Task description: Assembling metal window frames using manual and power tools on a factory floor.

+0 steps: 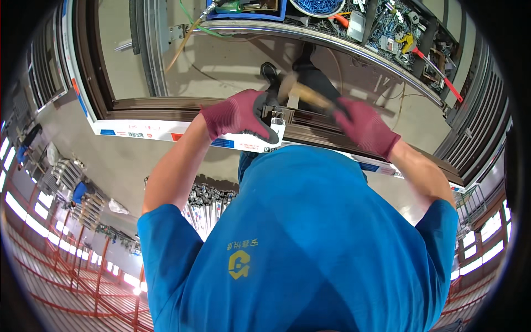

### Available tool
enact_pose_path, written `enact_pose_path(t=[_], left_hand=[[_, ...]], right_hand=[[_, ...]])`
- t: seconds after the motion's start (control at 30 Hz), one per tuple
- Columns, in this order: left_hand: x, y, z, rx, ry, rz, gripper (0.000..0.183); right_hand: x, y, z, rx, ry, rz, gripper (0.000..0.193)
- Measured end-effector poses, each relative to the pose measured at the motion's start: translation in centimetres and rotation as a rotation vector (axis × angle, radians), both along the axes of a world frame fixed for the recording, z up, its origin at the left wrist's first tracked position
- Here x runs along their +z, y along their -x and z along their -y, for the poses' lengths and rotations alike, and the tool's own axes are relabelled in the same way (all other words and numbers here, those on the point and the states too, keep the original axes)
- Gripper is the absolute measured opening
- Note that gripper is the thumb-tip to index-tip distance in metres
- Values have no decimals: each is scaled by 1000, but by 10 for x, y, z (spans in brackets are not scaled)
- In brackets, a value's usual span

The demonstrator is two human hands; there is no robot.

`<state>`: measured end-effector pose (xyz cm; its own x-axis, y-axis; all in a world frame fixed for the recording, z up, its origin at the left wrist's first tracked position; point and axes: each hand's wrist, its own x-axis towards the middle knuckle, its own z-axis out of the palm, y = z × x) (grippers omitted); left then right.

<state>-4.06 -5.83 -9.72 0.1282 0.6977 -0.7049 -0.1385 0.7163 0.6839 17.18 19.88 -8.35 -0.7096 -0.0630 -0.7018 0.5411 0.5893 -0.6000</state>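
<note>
Maroon gloves with dark palms cover both my hands. My left hand is closed around a short dark and whitish profile piece, which stands against the brown frame rail. Its thumb lies along the near side of that piece, and the fingers are partly hidden behind it. In my right hand is a hammer with a wooden handle. The hammer head is smeared by motion, just above and to the right of the held piece. Whether head and piece touch, I cannot tell. Printed white film covers the rail's near side.
Beyond the frame, a metal-edged bench carries a blue tray, a bowl of blue fasteners, loose screws and a red-handled tool. A bundle of profiles stands by my left side. Hoses cross the floor.
</note>
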Motion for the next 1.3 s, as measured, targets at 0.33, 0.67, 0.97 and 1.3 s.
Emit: enact_pose_path(t=[0.33,0.67,0.97,1.3], left_hand=[[-6,-3,7,-17,36,47,65],[-11,10,-10,-7,-9,-95,65],[-91,33,-122,34,-100,-659,93],[-245,262,-108,-79,32,-1954,65]], right_hand=[[6,15,11,-277,100,14,45],[3,33,-4,-279,312,145,60],[-125,113,-55,-719,478,178,39],[-285,171,-153,-334,-210,-86,56]])
